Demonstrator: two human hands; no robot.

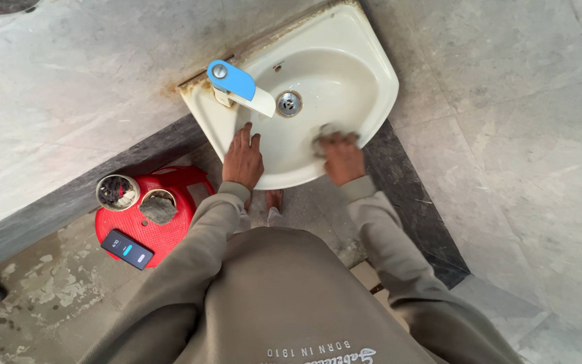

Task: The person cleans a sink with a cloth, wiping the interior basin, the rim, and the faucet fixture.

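Olive sleeves are seen reaching to a cream corner sink (365, 47). Its front rim is pressed by the left hand (242, 160), fingers flat and spread. A grey scrub pad (327, 133) is gripped by the right hand (342, 159) inside the basin, below the drain (289, 102). The blue-topped tap (237, 84) is pointed lengthwise toward the drain.

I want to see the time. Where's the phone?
In the head view, the phone lies at lower left on the red stool, below two small cups and left of the person's left sleeve.
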